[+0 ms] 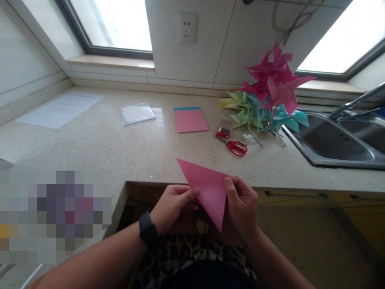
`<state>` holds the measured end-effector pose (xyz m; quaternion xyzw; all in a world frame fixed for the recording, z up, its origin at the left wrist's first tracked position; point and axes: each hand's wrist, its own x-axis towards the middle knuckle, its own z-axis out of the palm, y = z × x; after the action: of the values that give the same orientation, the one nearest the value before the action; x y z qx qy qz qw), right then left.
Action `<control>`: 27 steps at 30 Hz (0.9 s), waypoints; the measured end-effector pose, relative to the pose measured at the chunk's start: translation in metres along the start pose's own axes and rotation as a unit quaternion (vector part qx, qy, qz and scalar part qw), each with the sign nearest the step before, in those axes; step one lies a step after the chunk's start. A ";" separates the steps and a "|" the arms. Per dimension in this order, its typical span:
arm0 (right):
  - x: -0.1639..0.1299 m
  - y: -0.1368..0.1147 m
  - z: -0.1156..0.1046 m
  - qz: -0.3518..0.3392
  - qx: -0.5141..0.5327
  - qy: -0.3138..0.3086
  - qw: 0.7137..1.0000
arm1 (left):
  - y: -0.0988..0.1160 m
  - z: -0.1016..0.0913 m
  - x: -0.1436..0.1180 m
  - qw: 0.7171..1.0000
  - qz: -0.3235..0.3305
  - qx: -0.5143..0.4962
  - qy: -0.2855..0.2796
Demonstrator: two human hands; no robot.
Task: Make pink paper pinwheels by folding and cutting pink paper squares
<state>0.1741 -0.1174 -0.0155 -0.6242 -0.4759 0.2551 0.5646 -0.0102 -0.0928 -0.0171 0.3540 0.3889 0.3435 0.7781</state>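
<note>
A pink sheet of paper folded into a triangle [207, 188] is held up over the front edge of the counter. My left hand [173, 206], with a black watch on the wrist, pinches its left edge. The right edge is pinched by my right hand [240, 204], thumb on top. Farther back on the counter lies a small stack of pink paper [190, 119] with a teal sheet under it. Red-handled scissors [237, 148] lie to the right of that stack.
A heap of pink, green and teal paper pinwheels [267, 100] stands at the back right beside a steel sink [337, 140] with a tap. A small red and grey box [224, 129], a clear plastic bag [136, 113] and a printed sheet [61, 109] lie on the speckled counter [120, 148].
</note>
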 end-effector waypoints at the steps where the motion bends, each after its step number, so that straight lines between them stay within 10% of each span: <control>1: 0.000 0.000 0.000 -0.002 0.001 0.002 1.000 | 0.000 0.000 0.000 1.000 -0.003 0.003 -0.001; 27: 0.002 0.004 0.006 -0.002 0.025 0.005 1.000 | 0.003 0.004 -0.003 0.999 -0.024 0.023 -0.031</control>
<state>0.1711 -0.1126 -0.0200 -0.6100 -0.4679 0.2631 0.5828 -0.0090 -0.0951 -0.0110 0.3728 0.3808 0.3042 0.7896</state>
